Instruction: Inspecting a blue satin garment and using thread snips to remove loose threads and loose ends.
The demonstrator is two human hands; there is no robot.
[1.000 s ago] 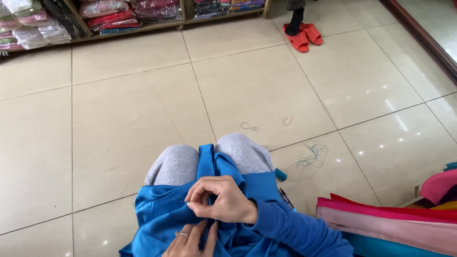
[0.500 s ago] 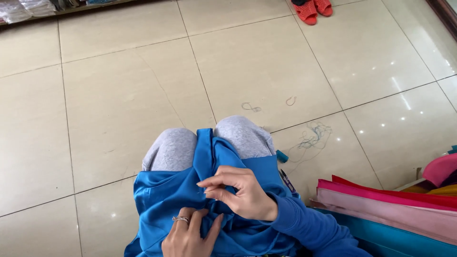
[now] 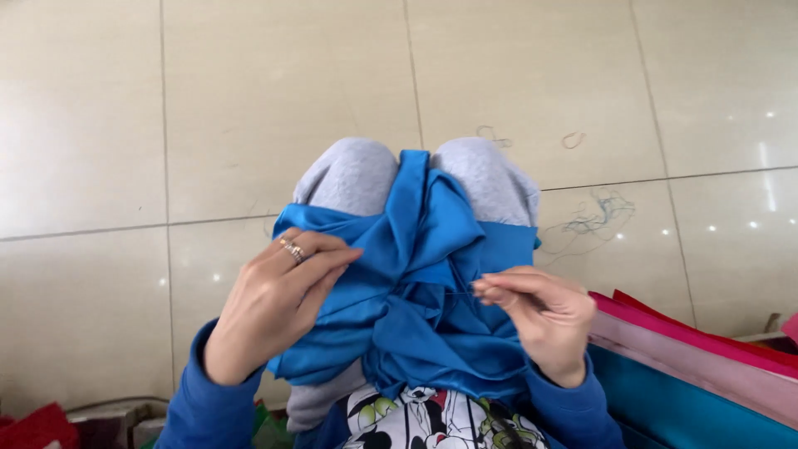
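The right hand's (image 3: pixel 544 320) fingers (image 3: pixel 499 291) are pressed together at their tips, pinching something very fine, perhaps a needle or thread; it is too thin to tell, though a faint line runs leftward from them toward the blue cloth (image 3: pixel 416 291). The left hand's (image 3: pixel 270 303) fingers (image 3: pixel 328 262), a ring on one, lie loosely curled and close together, pressing a fold of the same cloth from the other side. The cloth lies bunched between the two hands, over grey-clad knees (image 3: pixel 353 170), its main fold running away from the body, from lap to knees. The right fingertips are the nearer to that central fold, just at its edge. Right of the lap lies a stack of pink and teal cloth (image 3: pixel 690 357); loose threads (image 3: pixel 598 216) lie on the tiled floor (image 3: pixel 249 100) beyond.
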